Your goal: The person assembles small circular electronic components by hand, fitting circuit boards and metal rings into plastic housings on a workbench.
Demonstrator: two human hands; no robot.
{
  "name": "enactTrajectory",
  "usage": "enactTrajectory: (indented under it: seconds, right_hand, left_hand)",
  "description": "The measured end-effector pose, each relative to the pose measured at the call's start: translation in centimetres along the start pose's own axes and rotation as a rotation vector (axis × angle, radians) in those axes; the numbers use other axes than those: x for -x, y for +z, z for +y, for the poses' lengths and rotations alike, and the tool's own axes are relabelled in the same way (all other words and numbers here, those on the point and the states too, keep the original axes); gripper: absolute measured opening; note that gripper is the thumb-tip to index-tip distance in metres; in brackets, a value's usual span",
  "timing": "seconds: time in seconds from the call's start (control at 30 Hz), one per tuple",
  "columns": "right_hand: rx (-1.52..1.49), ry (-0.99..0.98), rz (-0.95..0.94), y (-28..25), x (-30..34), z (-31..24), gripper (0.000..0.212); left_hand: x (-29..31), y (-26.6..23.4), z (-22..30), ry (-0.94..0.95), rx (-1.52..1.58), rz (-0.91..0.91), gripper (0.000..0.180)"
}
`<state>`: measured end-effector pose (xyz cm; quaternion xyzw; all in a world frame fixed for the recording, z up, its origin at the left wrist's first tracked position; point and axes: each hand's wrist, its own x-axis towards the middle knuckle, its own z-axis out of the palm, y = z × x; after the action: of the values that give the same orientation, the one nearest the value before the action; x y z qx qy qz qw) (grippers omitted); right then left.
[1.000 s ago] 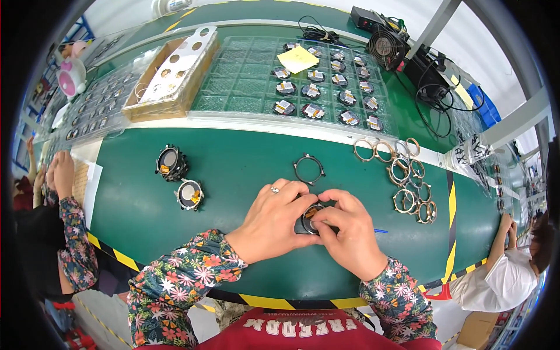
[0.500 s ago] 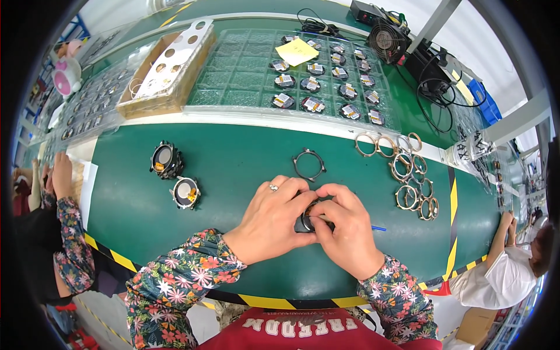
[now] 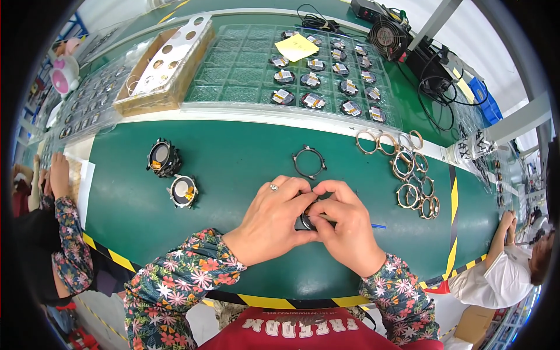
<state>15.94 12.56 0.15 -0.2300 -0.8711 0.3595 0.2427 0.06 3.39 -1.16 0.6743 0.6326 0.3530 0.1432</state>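
Observation:
Both hands meet at the middle of the green bench over a small round dark watch case [image 3: 306, 222], most of which the fingers hide. My left hand [image 3: 269, 220], with a ring on one finger, grips its left side between thumb and fingers. From the right, my right hand [image 3: 348, 230] pinches at its upper face; whether a tiny part is between those fingertips cannot be seen. Just beyond the hands lies a black watch frame [image 3: 295, 165] with lugs. A thin blue stick [image 3: 379, 226] pokes out beside my right hand.
Stacked dark watch cases [image 3: 163, 158] and a silver-edged one [image 3: 184, 191] sit left. Gold and silver watch frames [image 3: 398, 197] cluster right. Behind are a clear tray [image 3: 230, 64] of round modules, a cardboard box [image 3: 149, 107] and a fan [image 3: 387, 42]. People [image 3: 493, 277] work on both sides.
The view has shifted slightly. My right fingers have moved a little on the watch case, while my left hand keeps its grip.

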Motion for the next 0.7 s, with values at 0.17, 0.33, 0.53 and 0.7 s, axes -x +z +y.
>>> enactTrajectory:
  seconds: [0.17,0.33,0.53,0.7]
  right_hand:
    - [-0.056,0.046,-0.067,-0.37,-0.13,-0.11,0.017]
    - [-0.061,0.063,-0.063,-0.61,-0.33,-0.34,0.01]
    - [-0.068,0.044,-0.094,-0.78,-0.28,-0.16,0.013]
    - [-0.061,0.013,-0.102,-0.85,-0.29,-0.13,0.015]
  left_hand:
    - [-0.1,-0.09,0.04,0.003,0.023,0.004,0.057]
    - [-0.11,-0.08,0.05,0.001,0.025,0.004,0.057]
    - [-0.14,0.08,-0.06,0.055,-0.004,0.044,0.054]
    - [-0.12,0.11,-0.06,0.057,-0.014,0.05,0.054]
